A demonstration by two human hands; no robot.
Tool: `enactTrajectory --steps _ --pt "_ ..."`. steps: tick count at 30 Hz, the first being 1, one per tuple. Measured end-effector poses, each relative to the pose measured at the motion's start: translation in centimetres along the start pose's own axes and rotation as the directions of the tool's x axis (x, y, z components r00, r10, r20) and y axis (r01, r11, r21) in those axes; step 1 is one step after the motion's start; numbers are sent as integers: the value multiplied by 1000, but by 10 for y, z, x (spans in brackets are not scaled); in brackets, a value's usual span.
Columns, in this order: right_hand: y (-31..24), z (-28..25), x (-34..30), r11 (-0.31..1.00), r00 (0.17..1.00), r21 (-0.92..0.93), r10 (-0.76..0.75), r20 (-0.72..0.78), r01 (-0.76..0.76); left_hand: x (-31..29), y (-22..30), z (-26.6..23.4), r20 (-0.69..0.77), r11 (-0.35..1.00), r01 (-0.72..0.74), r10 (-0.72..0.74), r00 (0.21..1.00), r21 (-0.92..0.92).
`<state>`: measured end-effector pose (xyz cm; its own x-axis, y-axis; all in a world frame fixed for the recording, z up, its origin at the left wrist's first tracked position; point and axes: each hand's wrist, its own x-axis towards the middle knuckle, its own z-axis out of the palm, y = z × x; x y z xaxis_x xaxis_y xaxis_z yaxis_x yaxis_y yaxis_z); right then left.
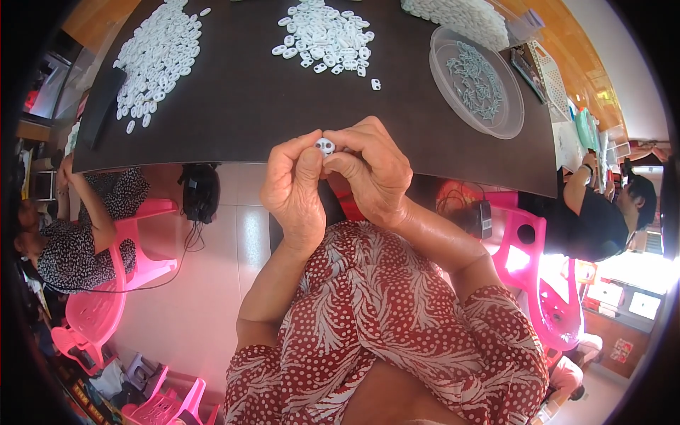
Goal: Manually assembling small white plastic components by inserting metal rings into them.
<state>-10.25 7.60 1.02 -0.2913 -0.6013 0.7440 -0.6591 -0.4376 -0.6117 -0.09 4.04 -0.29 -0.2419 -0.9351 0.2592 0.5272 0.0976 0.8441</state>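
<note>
Just beyond the near edge of the dark table, a small white plastic two-hole piece (325, 145) is pinched at fingertip height. My left hand (296, 185) grips it from the left with thumb and fingers closed. From the right, my right hand (374, 168) closes on the same piece, thumb below and index finger above. Its exact kind is hard to make out. Farther back lie a middle heap of small white pieces with holes (327, 42) and one loose white piece (375, 84). A larger heap of white oval pieces (159, 64) spreads at the left.
A clear round dish (516, 117) with small grey-green parts stands at the table's right, beside a heap of white pieces (460, 18). A black oblong object (103, 120) lies at the left edge. Pink chairs (99, 304) and other people flank the table.
</note>
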Motion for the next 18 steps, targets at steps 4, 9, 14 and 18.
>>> enactTrajectory --steps 4,9,14,18 --pt "-9 -5 3 997 993 14 78 88 -80 2 9 3 -15 1000 24 -24 1000 12" --pt "-8 -5 0 995 993 34 89 73 -92 4 11 -4 66 996 73 -69 995 -49" --pt "-11 -2 -1 979 984 99 173 51 -177 4 12 -1 44 996 74 -72 996 -40" --pt "-13 0 -1 981 985 89 170 37 -173 2 11 1 30 998 54 -53 998 -33"
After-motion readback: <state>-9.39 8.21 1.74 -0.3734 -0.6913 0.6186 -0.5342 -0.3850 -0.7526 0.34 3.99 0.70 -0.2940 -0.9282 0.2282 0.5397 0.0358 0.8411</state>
